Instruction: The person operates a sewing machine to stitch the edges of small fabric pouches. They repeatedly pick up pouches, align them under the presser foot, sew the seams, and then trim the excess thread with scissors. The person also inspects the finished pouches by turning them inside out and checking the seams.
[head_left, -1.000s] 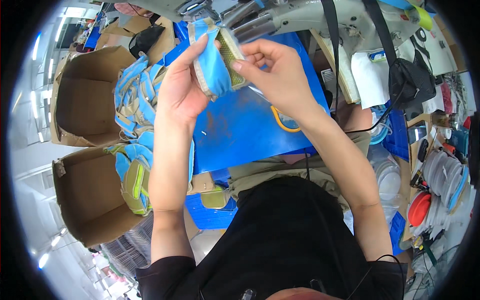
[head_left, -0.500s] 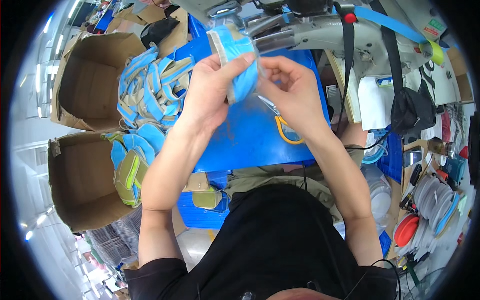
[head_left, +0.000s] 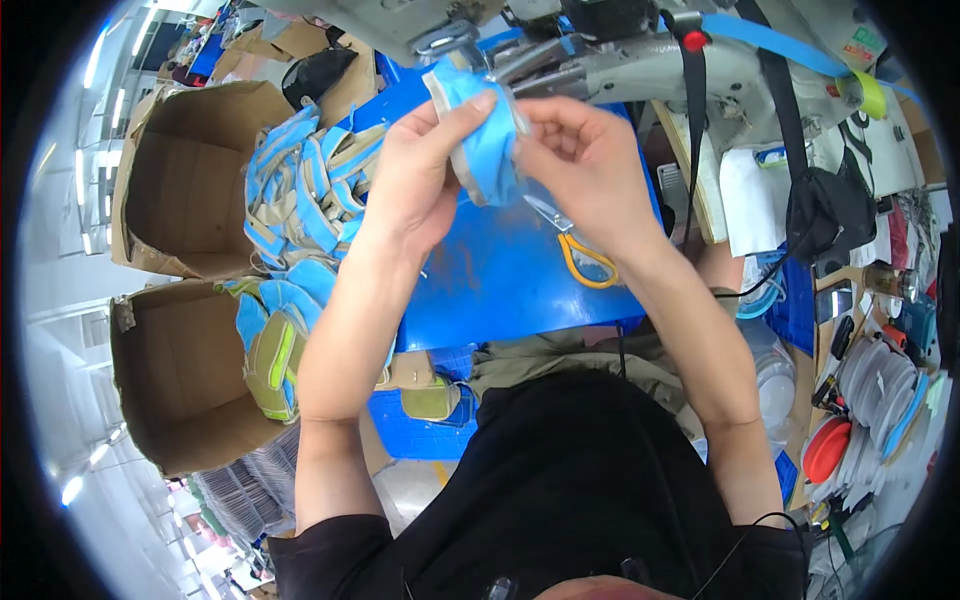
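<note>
Between both hands, below the grey sewing machine [head_left: 640, 72], is a blue fabric piece [head_left: 487, 160] with a beige edge. My left hand [head_left: 410, 180] is closed on its left part, thumb across the blue face. My right hand [head_left: 590, 175] has curled fingers at the piece's right edge; the fingertips are partly hidden. Scissors with orange handles [head_left: 590, 272] lie on the blue table [head_left: 480, 300] under my right hand. Left of my left hand is a pile of blue and beige strips [head_left: 305, 185].
Two cardboard boxes [head_left: 185, 185] stand at the left, with blue and green pieces [head_left: 275, 365] beside the nearer one. A black pouch [head_left: 835, 210] and black straps hang at the right, near stacked discs [head_left: 875, 400] and a red lid [head_left: 825, 450].
My left hand has shifted right and turned with the piece, whose olive mesh part, seen a second ago, is now hidden. My right hand stays at its edge.
</note>
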